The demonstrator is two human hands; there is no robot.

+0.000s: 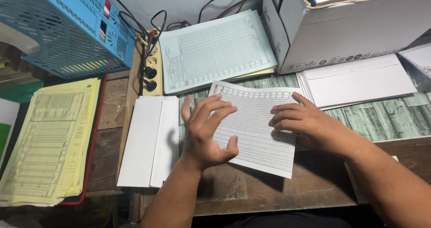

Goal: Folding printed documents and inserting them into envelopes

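Your right hand [301,122] lies flat, fingers spread, pressing the white gridded paper sheet [256,129] onto the wooden desk [251,190]. Your left hand [207,131] hovers open over the sheet's left edge, gripping nothing, beside the stack of plain white envelopes [150,140].

Cardboard box [354,30] blocks far right; near edge free.

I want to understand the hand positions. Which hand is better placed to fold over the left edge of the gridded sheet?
Probably the left hand. It hovers open over the left part of the gridded sheet, fingers spread, while the right hand lies flat on the right side, pinning it.
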